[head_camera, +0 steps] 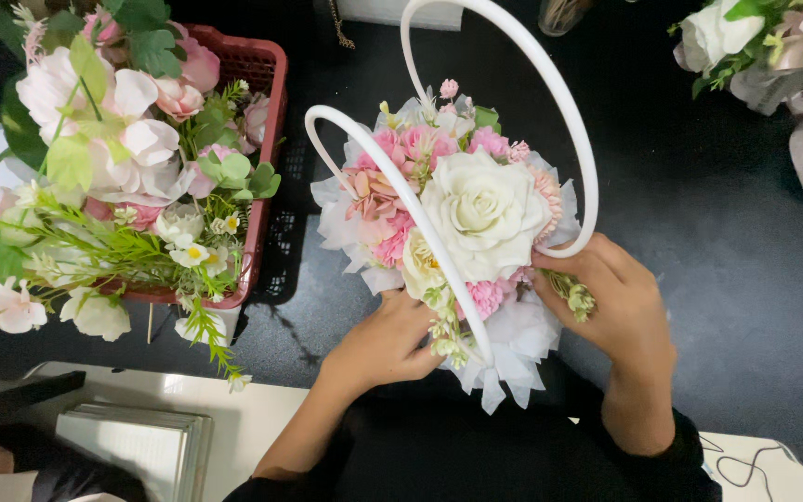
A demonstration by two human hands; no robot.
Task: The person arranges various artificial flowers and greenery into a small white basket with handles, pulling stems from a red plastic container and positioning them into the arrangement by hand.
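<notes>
Table [717, 279], dark, carrying all items. Crate [267, 139], red plastic, far left, filled with loose pink and white flowers. Bouquet [462, 223], centre, white rose amid pink blooms, white looped handle [564, 102]. Right hand [615, 307], curled on bouquet's near-right edge. Left hand [388, 339], fingers closed on bouquet's near side. Sprig [573, 296], green, small, at right fingertips.

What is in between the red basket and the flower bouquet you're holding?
Only bare dark table lies between the red basket and the bouquet, seen from the head camera.

left hand [385, 342] fingers curled, grip closed; right hand [617, 302] cupped, fingers bent
</notes>
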